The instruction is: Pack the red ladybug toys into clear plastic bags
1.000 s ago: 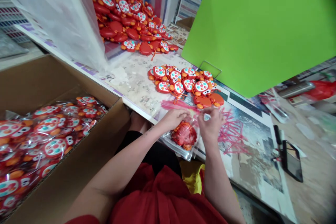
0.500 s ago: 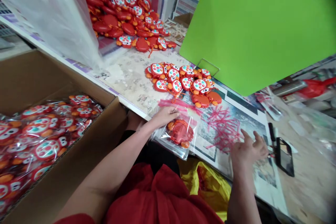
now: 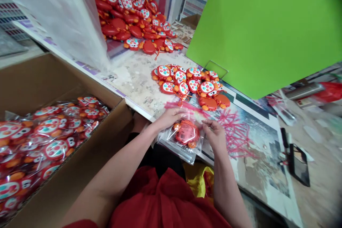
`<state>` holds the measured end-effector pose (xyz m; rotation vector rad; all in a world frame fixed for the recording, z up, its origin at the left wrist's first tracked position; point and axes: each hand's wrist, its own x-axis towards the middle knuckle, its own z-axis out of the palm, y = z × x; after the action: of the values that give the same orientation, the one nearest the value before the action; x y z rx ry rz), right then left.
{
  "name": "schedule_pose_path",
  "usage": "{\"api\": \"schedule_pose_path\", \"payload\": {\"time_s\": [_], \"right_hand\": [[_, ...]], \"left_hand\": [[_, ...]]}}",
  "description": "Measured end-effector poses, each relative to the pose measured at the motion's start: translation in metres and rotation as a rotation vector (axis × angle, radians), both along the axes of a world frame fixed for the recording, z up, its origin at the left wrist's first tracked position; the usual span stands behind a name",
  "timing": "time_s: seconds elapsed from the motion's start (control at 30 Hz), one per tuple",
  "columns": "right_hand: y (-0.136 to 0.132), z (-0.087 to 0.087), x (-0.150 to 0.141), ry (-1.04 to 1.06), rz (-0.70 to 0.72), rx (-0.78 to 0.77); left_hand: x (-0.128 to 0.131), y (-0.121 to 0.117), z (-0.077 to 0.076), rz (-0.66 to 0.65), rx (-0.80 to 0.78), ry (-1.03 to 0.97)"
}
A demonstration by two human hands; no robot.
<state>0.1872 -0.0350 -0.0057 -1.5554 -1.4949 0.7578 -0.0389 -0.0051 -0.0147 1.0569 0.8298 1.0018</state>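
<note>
A red and orange crab-shaped toy sits inside a clear plastic bag (image 3: 186,133) at the table's near edge. My left hand (image 3: 169,117) pinches the bag's top left corner. My right hand (image 3: 214,134) grips the bag's right side near its pink strip. Under it lies a stack of clear bags (image 3: 178,150). Just beyond, a cluster of loose crab toys (image 3: 190,84) lies on the table (image 3: 136,78), and pink peeled strips (image 3: 235,131) are scattered to the right.
A cardboard box (image 3: 88,164) on my left holds several bagged toys (image 3: 45,139). A big heap of toys (image 3: 130,17) lies at the back beside a white plastic sheet (image 3: 61,14). A green board (image 3: 267,25) stands at the right. A phone (image 3: 299,164) lies far right.
My right hand went out to the right over the pink strips, then came back and took hold of the bag's right side. My left hand stayed on the bag.
</note>
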Motion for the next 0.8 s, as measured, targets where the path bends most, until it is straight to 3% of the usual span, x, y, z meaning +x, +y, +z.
{"api": "schedule_pose_path", "payload": {"time_s": [0.1, 0.27, 0.67, 0.8], "right_hand": [[-0.004, -0.003, 0.013, 0.209, -0.051, -0.046], [-0.01, -0.008, 0.021, 0.293, -0.067, -0.082], [-0.012, -0.006, 0.008, 0.249, 0.046, -0.09], [-0.012, -0.005, 0.006, 0.132, 0.004, -0.043]], "left_hand": [[-0.001, 0.001, 0.001, -0.036, -0.071, -0.097], [-0.007, 0.001, 0.005, -0.045, -0.152, -0.077], [-0.001, -0.004, 0.011, 0.036, -0.113, -0.098], [0.002, -0.005, 0.026, 0.147, -0.139, -0.063]]}}
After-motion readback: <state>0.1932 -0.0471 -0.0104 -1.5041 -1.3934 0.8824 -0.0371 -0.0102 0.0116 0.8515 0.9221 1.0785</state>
